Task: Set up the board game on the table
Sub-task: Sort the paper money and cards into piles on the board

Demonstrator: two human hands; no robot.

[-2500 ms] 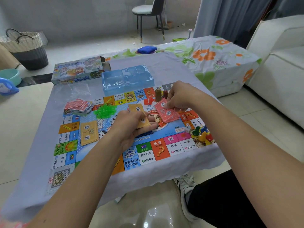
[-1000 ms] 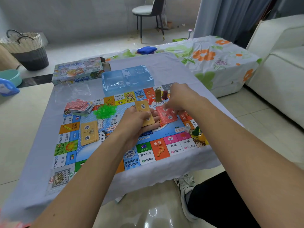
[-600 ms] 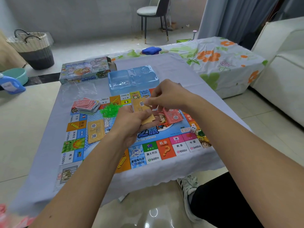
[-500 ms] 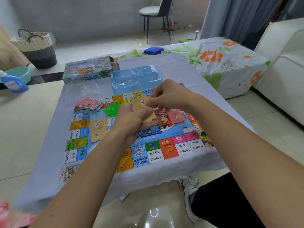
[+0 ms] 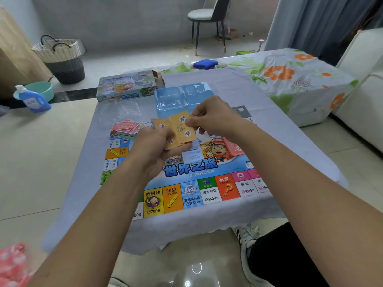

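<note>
The colourful game board (image 5: 207, 189) lies flat on a table under a pale cloth (image 5: 275, 125). Above its middle, my left hand (image 5: 153, 150) grips a small stack of orange cards (image 5: 182, 131). My right hand (image 5: 211, 117) pinches the top orange card by its upper right corner and draws it off the stack. A pile of red cards (image 5: 126, 127) rests at the board's far left corner. Another red card stack (image 5: 233, 147) lies on the board beside my right forearm. My arms hide much of the board's left and right sides.
A clear blue plastic tray (image 5: 182, 98) and the game box (image 5: 126, 85) stand at the table's far side, with a crumpled clear bag (image 5: 122, 110) near them. A flower-print covered block (image 5: 290, 79) and a white sofa (image 5: 362, 83) are at the right. A basket, basin and detergent bottle sit left.
My right hand left the red cards on the board and came over to the orange stack, where it now pulls the top card. Both hands rose higher and the view tilted down.
</note>
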